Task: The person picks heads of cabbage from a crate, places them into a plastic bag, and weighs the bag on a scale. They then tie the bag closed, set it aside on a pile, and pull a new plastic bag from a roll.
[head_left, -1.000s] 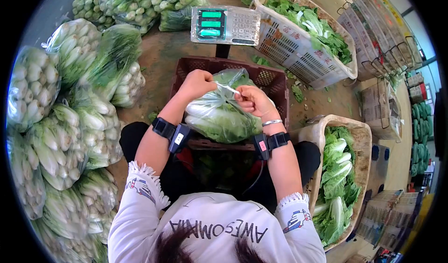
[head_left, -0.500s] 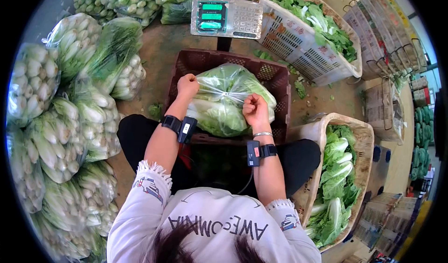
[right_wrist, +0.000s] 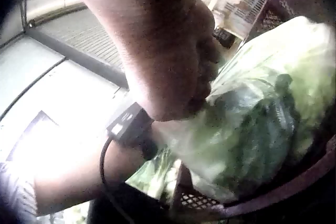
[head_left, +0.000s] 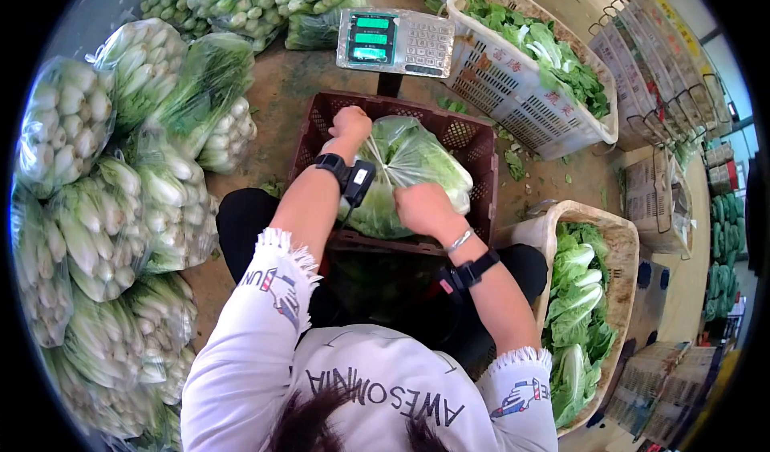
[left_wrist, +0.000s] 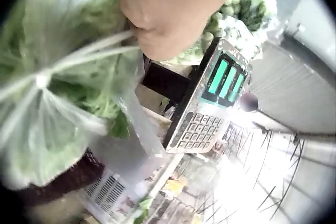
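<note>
A clear plastic bag (head_left: 405,143) filled with leafy cabbage sits in a dark red plastic crate (head_left: 477,143). Its top is gathered into a knot (left_wrist: 42,80), with stretched strands running out of it. My left hand (head_left: 350,123) grips strands of the bag at the far left side of the knot, fingers curled and turned away from the head camera. On the near right side, my right hand (head_left: 425,210) is closed in a fist on the bag's plastic, which stretches toward it in the right wrist view. The cabbage shows pale green and white through the film.
Beyond the crate stands a scale display (head_left: 395,41) with green digits. White crates of greens stand at the back right (head_left: 513,75) and by the right knee (head_left: 630,308). Bagged vegetables (head_left: 100,227) are piled along the left. Loose leaves (head_left: 515,163) lie on the floor.
From close together over the bag, my hands have drawn apart. The left has moved forward; the right has come lower, nearer the body. The strands between them now look taut around the knot.
</note>
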The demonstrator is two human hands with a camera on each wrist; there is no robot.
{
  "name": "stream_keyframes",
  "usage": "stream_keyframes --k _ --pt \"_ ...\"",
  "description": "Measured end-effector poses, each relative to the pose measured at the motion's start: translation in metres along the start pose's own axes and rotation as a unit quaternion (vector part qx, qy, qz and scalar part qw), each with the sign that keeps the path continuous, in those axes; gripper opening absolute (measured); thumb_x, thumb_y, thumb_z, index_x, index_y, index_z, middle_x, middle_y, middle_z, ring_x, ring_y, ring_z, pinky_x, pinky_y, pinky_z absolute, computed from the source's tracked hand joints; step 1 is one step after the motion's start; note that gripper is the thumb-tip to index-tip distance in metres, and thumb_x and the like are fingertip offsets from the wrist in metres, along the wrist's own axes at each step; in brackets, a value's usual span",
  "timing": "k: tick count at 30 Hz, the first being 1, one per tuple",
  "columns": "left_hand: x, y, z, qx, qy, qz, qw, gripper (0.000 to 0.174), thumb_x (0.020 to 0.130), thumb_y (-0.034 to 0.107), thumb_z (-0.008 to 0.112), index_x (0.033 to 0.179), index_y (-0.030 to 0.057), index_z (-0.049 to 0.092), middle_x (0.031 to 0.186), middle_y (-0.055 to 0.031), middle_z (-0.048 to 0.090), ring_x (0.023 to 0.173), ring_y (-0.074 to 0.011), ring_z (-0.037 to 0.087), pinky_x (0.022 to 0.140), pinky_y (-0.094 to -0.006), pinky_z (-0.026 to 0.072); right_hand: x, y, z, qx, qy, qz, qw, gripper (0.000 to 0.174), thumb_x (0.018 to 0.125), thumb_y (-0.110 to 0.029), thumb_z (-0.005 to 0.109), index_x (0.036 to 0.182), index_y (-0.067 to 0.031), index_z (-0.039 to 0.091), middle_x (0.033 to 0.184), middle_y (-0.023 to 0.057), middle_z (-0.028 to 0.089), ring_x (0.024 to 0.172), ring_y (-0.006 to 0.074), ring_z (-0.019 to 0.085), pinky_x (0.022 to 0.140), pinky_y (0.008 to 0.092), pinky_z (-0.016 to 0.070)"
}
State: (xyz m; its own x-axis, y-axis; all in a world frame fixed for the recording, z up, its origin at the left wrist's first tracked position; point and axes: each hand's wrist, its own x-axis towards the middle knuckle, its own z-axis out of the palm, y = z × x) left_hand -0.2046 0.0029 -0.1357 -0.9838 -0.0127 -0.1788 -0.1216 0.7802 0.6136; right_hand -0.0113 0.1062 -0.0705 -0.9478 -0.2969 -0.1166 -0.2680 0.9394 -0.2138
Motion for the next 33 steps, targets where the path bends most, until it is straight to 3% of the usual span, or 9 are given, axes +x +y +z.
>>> stream_keyframes --k 8,10,12,17,19,23,27,29,33 --pt "0.007 -0.052 -0.018 -0.018 0.075 0.027 0.997 0.020 0.057 0.017 0.066 0.077 0.0158 0.068 0.091 -0.0102 0.062 0.091 -0.0277 0.056 0.075 -0.0457 0.0425 0.010 0.014 0.012 0.124 0.022 -0.057 0.990 0.023 0.083 -0.021 0.045 0.080 -0.0025 0.057 0.073 0.0225 0.058 0.070 0.0375 0.057 0.060 0.0449 0.0447" --pt "-0.015 -0.047 0.000 -0.184 0.111 0.172 0.961 0.021 0.055 0.017 0.064 0.075 0.0082 0.066 0.074 -0.0135 0.062 0.066 -0.0286 0.059 0.059 -0.0391 0.0463 -0.028 0.066 0.008 0.339 0.059 0.094 0.934 0.018 0.086 -0.017 0.049 0.083 -0.0020 0.058 0.062 0.0094 0.054 0.056 0.0197 0.053 0.050 0.0332 0.0412" --pt "-0.048 -0.011 0.007 -0.274 0.024 0.262 0.925 0.019 0.055 0.020 0.060 0.068 0.0064 0.064 0.069 -0.0166 0.060 0.062 -0.0313 0.057 0.055 -0.0417 0.0453 0.008 0.055 -0.011 0.604 -0.071 0.193 0.770 0.011 0.089 -0.014 0.048 0.080 -0.0082 0.052 0.057 -0.0089 0.035 0.045 -0.0015 0.029 0.037 0.0165 0.0198" --pt "-0.069 0.022 0.018 0.129 -0.277 0.325 0.895 0.023 0.066 0.015 0.053 0.080 0.0029 0.067 0.079 -0.0157 0.063 0.068 -0.0288 0.056 0.063 -0.0390 0.0439 0.021 0.075 -0.035 0.693 -0.098 0.216 0.680 0.012 0.091 -0.017 0.045 0.089 -0.0053 0.046 0.058 -0.0031 0.030 0.041 0.0046 0.024 0.035 0.0214 0.0191" --pt "-0.076 0.023 0.000 0.119 -0.274 0.313 0.902 0.023 0.066 0.015 0.053 0.081 0.0022 0.066 0.080 -0.0149 0.063 0.070 -0.0287 0.056 0.065 -0.0393 0.0434 0.012 0.049 -0.056 0.651 -0.118 0.189 0.725 0.027 0.087 -0.031 0.050 0.079 -0.0061 0.044 0.060 -0.0023 0.036 0.048 0.0074 0.030 0.041 0.0220 0.0241" --pt "-0.088 0.017 0.000 0.112 -0.300 0.280 0.905 0.012 0.067 0.012 0.059 0.072 0.0039 0.066 0.071 -0.0113 0.061 0.064 -0.0283 0.052 0.057 -0.0380 0.0398 0.017 0.056 -0.053 0.821 -0.099 0.253 0.502 0.017 0.087 -0.020 0.048 0.077 -0.0082 0.042 0.063 -0.0011 0.039 0.047 0.0082 0.031 0.041 0.0218 0.0249" --pt "-0.097 0.021 0.005 0.161 -0.143 0.363 0.907 0.010 0.065 0.017 0.066 0.068 0.0077 0.066 0.069 -0.0051 0.061 0.062 -0.0263 0.054 0.053 -0.0353 0.0392 0.016 0.048 -0.042 0.804 0.084 0.262 0.528 0.020 0.090 -0.018 0.044 0.098 0.0002 0.045 0.059 -0.0020 0.030 0.040 0.0066 0.022 0.035 0.0230 0.0210" --pt "-0.100 0.031 0.004 0.159 -0.124 0.394 0.897 0.011 0.066 0.017 0.065 0.072 0.0078 0.066 0.072 -0.0064 0.062 0.067 -0.0265 0.056 0.058 -0.0367 0.0414 0.007 0.055 -0.051 0.796 0.074 0.186 0.572 0.025 0.091 -0.019 0.043 0.102 0.0034 0.043 0.062 -0.0007 0.033 0.042 0.0069 0.026 0.036 0.0221 0.0246" --pt "-0.107 0.061 -0.029 0.136 -0.092 0.445 0.880 0.024 0.073 0.025 0.061 0.089 0.0082 0.066 0.091 -0.0113 0.064 0.087 -0.0293 0.058 0.074 -0.0400 0.0455 0.003 0.083 -0.091 0.860 -0.125 -0.073 0.489 0.032 0.091 -0.024 0.043 0.110 0.0021 0.045 0.072 0.0011 0.044 0.053 0.0060 0.038 0.044 0.0182 0.0321"
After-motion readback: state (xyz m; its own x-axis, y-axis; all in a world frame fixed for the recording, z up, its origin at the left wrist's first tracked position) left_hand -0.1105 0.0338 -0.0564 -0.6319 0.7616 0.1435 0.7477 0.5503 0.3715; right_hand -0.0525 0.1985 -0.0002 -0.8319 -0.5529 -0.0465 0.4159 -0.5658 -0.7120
